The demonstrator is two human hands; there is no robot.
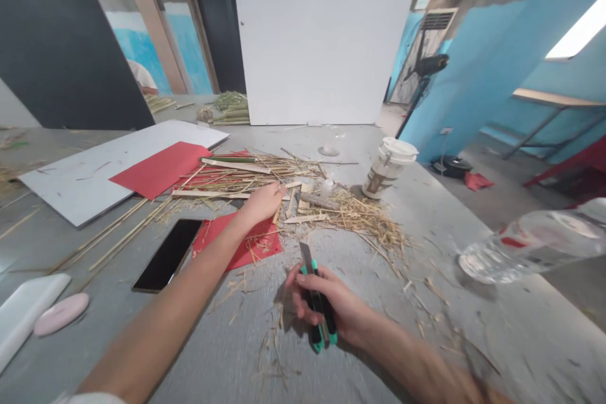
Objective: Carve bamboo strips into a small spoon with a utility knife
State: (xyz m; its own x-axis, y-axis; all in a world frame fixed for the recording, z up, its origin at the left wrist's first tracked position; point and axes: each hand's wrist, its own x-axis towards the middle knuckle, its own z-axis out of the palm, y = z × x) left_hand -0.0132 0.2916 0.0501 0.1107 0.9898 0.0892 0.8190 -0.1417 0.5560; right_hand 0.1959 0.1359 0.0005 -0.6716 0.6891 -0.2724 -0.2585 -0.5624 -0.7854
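My right hand (326, 303) is wrapped around a black and green utility knife (318, 309), its blade out and pointing away from me above the grey table. Further forward, my left hand (264, 202) reaches over a red sheet (237, 240) to the pale straw strips. Its fingers are closed together at the strips' edge, and what they pinch, if anything, is hidden. Beyond it lies a pile of long straw stalks (237, 177). Just right of that hand are short flat straw pieces (305, 219) and a heap of straw scraps (369, 218).
A phone (166, 255) lies left of the red sheet. Further left are a pink oval object (61, 314), a white board (80, 183) and a red card (161, 170). A lidded cup (389, 167) and a water bottle (530, 245) are on the right. An upright white panel (326, 50) stands behind.
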